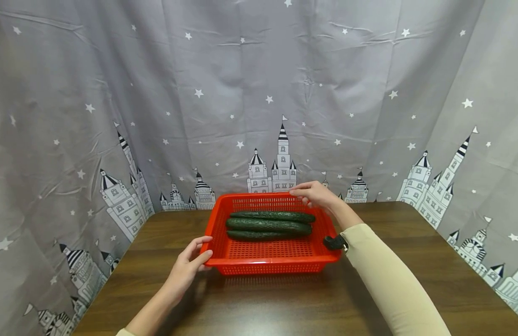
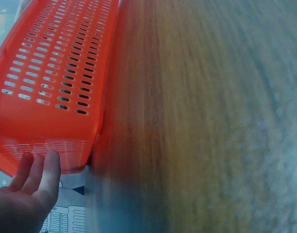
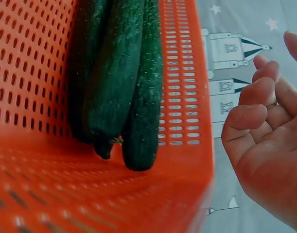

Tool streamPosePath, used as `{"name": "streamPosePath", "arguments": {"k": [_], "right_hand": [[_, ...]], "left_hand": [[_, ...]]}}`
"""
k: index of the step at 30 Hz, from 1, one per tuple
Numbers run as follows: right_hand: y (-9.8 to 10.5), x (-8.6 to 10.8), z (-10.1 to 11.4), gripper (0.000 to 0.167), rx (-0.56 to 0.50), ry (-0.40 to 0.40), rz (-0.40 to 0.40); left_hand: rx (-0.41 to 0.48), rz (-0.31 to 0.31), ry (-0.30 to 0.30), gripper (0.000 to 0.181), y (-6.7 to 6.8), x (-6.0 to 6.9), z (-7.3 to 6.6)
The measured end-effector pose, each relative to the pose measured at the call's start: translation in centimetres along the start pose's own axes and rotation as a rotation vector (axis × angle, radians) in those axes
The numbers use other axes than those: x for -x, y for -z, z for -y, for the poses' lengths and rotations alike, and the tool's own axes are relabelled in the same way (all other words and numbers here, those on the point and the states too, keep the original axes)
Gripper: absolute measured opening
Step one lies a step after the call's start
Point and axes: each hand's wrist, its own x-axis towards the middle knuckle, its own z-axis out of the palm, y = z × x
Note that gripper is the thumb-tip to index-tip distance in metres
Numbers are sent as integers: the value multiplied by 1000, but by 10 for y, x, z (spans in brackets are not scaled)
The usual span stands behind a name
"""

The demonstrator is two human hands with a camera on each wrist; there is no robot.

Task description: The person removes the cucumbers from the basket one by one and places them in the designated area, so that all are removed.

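Observation:
Three dark green cucumbers (image 1: pixel 269 226) (image 3: pixel 114 77) lie side by side in a red perforated basket (image 1: pixel 271 260) (image 2: pixel 46 116) (image 3: pixel 184 170), nearer its back wall. My left hand (image 1: pixel 187 266) (image 2: pixel 29 194) grips the basket at its left end, near the front corner, with fingers against the outside of the end wall in the left wrist view. Over the back right rim is my right hand (image 1: pixel 317 193) (image 3: pixel 270 131). Its fingers are loosely bent and hold nothing; the right wrist view shows a gap between them and the rim.
The basket is over a brown wooden table (image 1: pixel 259 308) (image 2: pixel 187 97). Behind the table hangs a grey curtain (image 1: pixel 225 93) (image 3: pixel 245 29) printed with castles and stars. A black wrist device (image 1: pixel 335 242) on the right arm is beside the basket's right rim.

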Motion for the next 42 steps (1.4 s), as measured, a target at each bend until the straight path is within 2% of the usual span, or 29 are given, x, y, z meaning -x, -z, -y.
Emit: {"name": "streamPosePath", "arguments": {"k": [6, 13, 23, 31, 42], "right_hand": [[-9, -13, -9, 45, 30, -22, 2], [-20, -19, -15, 39, 43, -47, 3], [-24, -33, -28, 44, 97, -67, 19], [-26, -39, -36, 36, 220, -19, -30], [-25, -40, -39, 28, 297, 9, -13]], "left_hand": [[0, 2, 10, 43, 3, -1, 2], [3, -9, 2, 42, 3, -1, 1], [12, -11, 0, 42, -1, 0, 0], [19, -8, -9, 41, -3, -1, 4], [3, 0, -8, 41, -2, -1, 1]]}}
